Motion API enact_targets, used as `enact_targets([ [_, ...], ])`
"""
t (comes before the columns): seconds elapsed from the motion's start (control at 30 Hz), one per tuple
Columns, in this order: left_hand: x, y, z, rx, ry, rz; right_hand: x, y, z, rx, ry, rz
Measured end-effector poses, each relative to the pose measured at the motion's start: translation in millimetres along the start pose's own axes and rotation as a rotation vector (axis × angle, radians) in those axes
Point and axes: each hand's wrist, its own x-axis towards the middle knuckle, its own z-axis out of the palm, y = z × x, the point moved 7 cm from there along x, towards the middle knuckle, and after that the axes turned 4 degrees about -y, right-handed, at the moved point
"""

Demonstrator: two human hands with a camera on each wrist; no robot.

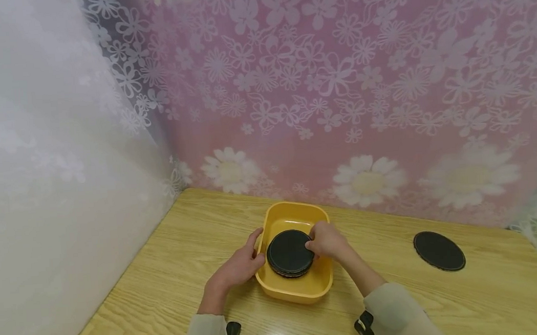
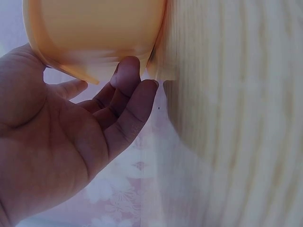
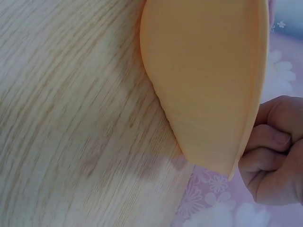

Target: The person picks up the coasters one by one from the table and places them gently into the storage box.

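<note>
A yellow rectangular plastic basin [image 1: 299, 294] with rounded corners sits on the table. In it lies a stack of black round coasters [image 1: 289, 253] with stitched-looking edges. My left hand [image 1: 238, 265] holds the basin's left side, thumb at the rim; in the left wrist view its curled fingers [image 2: 128, 113] are by the outer wall. My right hand [image 1: 327, 239] reaches over the right rim and pinches the right edge of the top coaster, thumb on its upper face. The right wrist view shows its curled fingers [image 3: 267, 146] beyond the rim, the coasters hidden behind the basin wall.
Another black round coaster [image 1: 439, 251] lies flat on the wood-grain table [image 1: 165, 291], to the right of the basin. A pink flowered curtain [image 1: 291, 84] hangs behind the table, and a whitish sheet [image 1: 64, 149] runs along the left side.
</note>
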Motion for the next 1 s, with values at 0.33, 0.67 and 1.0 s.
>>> enact_targets([
  [0.33, 0.4, -1.0, 0.9, 0.004, -0.007, -0.003, -1.5, -3.8, 2.3, -0.166, 0.04, 0.05],
  [0.67, 0.9, -2.0, 1.6, 0.014, 0.003, -0.014, -1.0, -5.6, 8.1, -0.254, 0.034, 0.082],
  [1.0, 0.6, 0.8, 0.8, 0.012, 0.007, -0.017, -7.1, -7.6, 5.2, -0.247, 0.139, 0.03],
])
